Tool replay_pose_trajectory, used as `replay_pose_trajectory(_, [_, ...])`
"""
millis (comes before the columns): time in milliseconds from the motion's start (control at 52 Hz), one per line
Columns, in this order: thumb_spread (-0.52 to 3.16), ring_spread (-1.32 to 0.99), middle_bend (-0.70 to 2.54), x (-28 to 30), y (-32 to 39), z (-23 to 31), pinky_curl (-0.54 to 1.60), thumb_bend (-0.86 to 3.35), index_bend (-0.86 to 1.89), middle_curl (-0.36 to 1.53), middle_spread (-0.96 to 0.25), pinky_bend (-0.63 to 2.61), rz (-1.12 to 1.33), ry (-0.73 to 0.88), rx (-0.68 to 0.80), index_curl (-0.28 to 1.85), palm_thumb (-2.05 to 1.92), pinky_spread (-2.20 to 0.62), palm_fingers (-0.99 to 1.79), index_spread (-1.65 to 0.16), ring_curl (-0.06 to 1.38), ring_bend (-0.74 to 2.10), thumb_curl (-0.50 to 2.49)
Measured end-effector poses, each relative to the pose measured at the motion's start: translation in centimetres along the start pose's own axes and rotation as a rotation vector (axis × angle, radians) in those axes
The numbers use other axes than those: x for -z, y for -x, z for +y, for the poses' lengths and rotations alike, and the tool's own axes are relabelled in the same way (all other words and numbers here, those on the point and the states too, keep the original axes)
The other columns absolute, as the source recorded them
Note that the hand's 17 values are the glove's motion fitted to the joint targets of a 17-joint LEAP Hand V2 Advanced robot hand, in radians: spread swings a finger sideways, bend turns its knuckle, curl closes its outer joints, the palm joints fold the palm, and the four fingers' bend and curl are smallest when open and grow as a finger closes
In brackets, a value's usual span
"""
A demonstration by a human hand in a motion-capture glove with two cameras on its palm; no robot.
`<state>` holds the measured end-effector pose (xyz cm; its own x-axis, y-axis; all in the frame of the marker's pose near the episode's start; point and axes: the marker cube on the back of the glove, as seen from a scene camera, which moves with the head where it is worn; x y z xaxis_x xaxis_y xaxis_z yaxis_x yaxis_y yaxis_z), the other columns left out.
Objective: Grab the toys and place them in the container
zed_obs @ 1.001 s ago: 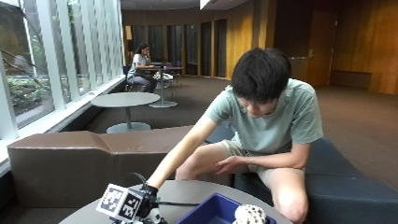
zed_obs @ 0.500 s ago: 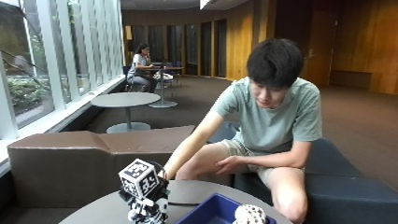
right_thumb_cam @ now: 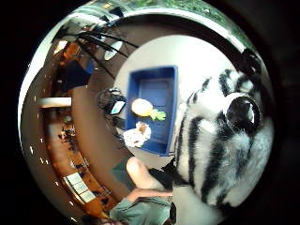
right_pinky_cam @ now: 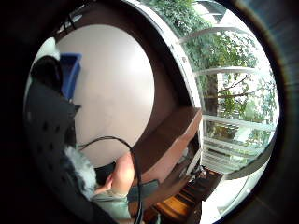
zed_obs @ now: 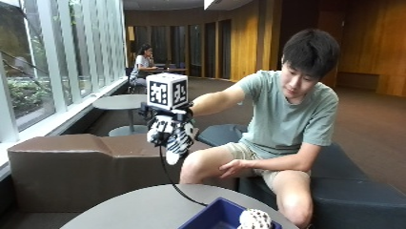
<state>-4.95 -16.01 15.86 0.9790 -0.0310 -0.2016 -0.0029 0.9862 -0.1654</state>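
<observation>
One striped black-and-white plush zebra (zed_obs: 178, 137) gripped by the gloved right hand (zed_obs: 166, 128), high above the table (zed_obs: 146, 207), blue container (zed_obs: 212, 218) at 5 o'clock.

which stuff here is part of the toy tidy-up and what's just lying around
Part of the job:
- black-and-white striped plush zebra toy, gripped by the gloved right hand, raised above the table
- blue rectangular plastic container
- yellow pineapple toy and white spotted plush toy, in the container

Just there:
- round grey table
- brown bench
</observation>
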Motion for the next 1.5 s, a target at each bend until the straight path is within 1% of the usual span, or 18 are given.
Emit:
replay_pose_trajectory(154, [0.42, -0.44, 1.09, 5.6, 5.7, -0.5, 0.54, -0.01, 0.84, 0.70, -0.22, 1.15, 0.013, -0.112, 0.063, 0.71, 0.59, -0.35, 0.99, -0.24, 0.64, 1.05, 0.84])
replay_pose_trajectory(269, [0.40, -0.44, 1.09, 7.0, 9.6, -0.9, 0.55, -0.01, 0.85, 0.73, -0.22, 1.15, -0.022, -0.163, 0.106, 0.74, 0.59, -0.35, 0.96, -0.24, 0.64, 1.06, 0.87])
replay_pose_trajectory(443, [0.40, -0.44, 1.09, 6.1, 13.8, -2.0, 0.56, -0.02, 0.83, 0.76, -0.22, 1.17, -0.184, -0.164, 0.116, 0.79, 0.57, -0.35, 0.91, -0.25, 0.65, 1.07, 0.89])
replay_pose_trajectory(770, [0.45, -0.43, 1.05, 2.4, 18.7, -4.6, 0.57, -0.02, 0.77, 0.79, -0.22, 1.21, -0.294, -0.195, 0.105, 0.86, 0.54, -0.34, 0.84, -0.26, 0.66, 1.10, 0.93])
replay_pose_trajectory(866, [0.47, -0.43, 1.04, 1.0, 19.2, -5.1, 0.57, -0.02, 0.73, 0.80, -0.22, 1.22, -0.288, -0.153, 0.076, 0.88, 0.53, -0.34, 0.80, -0.27, 0.66, 1.11, 0.93])
replay_pose_trajectory(904, [0.50, -0.41, 1.00, 0.2, 19.2, -5.1, 0.57, -0.03, 0.67, 0.80, -0.23, 1.22, -0.271, -0.078, 0.049, 0.89, 0.52, -0.33, 0.71, -0.27, 0.67, 1.15, 0.92])
replay_pose_trajectory(924, [0.56, -0.41, 0.96, -0.3, 19.2, -5.1, 0.56, -0.04, 0.60, 0.79, -0.24, 1.20, -0.252, -0.022, 0.034, 0.87, 0.48, -0.33, 0.61, -0.27, 0.67, 1.15, 0.91])
replay_pose_trajectory(943, [0.58, -0.40, 0.96, -0.8, 19.2, -5.1, 0.57, -0.04, 0.60, 0.79, -0.24, 1.21, -0.226, 0.040, 0.019, 0.88, 0.47, -0.33, 0.60, -0.27, 0.67, 1.15, 0.90])
replay_pose_trajectory(962, [0.70, -0.39, 0.91, -1.2, 19.1, -5.2, 0.55, -0.09, 0.56, 0.76, -0.24, 1.15, -0.199, 0.097, 0.006, 0.86, 0.36, -0.31, 0.39, -0.26, 0.64, 1.06, 0.86])
replay_pose_trajectory(981, [0.76, -0.35, 0.77, -1.5, 19.1, -5.2, 0.58, -0.09, 0.48, 0.73, -0.23, 1.18, -0.173, 0.142, -0.006, 0.84, 0.31, -0.26, 0.01, -0.26, 0.65, 1.01, 0.83])
replay_pose_trajectory(1001, [0.81, -0.30, 0.68, -1.7, 19.0, -5.1, 0.62, -0.09, 0.45, 0.71, -0.21, 1.23, -0.152, 0.173, -0.016, 0.86, 0.27, -0.22, -0.21, -0.25, 0.68, 0.98, 0.80])
replay_pose_trajectory(1020, [0.81, -0.35, 0.92, -1.9, 18.9, -5.0, 0.59, -0.04, 0.57, 0.78, -0.24, 1.20, -0.133, 0.195, -0.026, 0.90, 0.32, -0.29, 0.46, -0.26, 0.71, 1.11, 0.82])
replay_pose_trajectory(1039, [0.87, -0.26, 0.51, -2.1, 18.7, -4.9, 0.54, -0.14, 0.29, 0.61, -0.18, 1.24, -0.115, 0.212, -0.036, 0.73, 0.16, -0.18, -0.47, -0.27, 0.57, 0.79, 0.75])
replay_pose_trajectory(1058, [0.91, -0.22, 0.43, -2.3, 18.5, -4.8, 0.57, -0.12, 0.27, 0.62, -0.14, 1.29, -0.100, 0.224, -0.044, 0.75, 0.13, -0.15, -0.57, -0.26, 0.59, 0.74, 0.73])
replay_pose_trajectory(1097, [0.95, -0.15, 0.30, -2.5, 18.2, -4.4, 0.56, -0.11, 0.15, 0.56, -0.10, 1.30, -0.087, 0.224, -0.051, 0.70, 0.05, -0.10, -0.63, -0.26, 0.55, 0.60, 0.68])
replay_pose_trajectory(1193, [1.03, -0.05, 0.10, -1.9, 17.6, -3.6, 0.50, -0.08, 0.03, 0.46, -0.05, 1.26, -0.105, 0.176, -0.036, 0.53, -0.05, -0.01, -0.51, -0.25, 0.44, 0.38, 0.60])
replay_pose_trajectory(1289, [1.09, 0.02, 0.07, -0.9, 17.2, -2.4, 0.47, -0.07, 0.03, 0.40, -0.02, 1.20, -0.085, 0.158, -0.013, 0.44, -0.07, 0.04, -0.45, -0.24, 0.39, 0.28, 0.52])
replay_pose_trajectory(1501, [1.14, 0.05, 0.08, 1.4, 16.8, 1.6, 0.40, -0.07, 0.06, 0.30, 0.00, 1.02, -0.101, 0.149, 0.060, 0.33, -0.09, 0.07, -0.39, -0.24, 0.35, 0.17, 0.40])
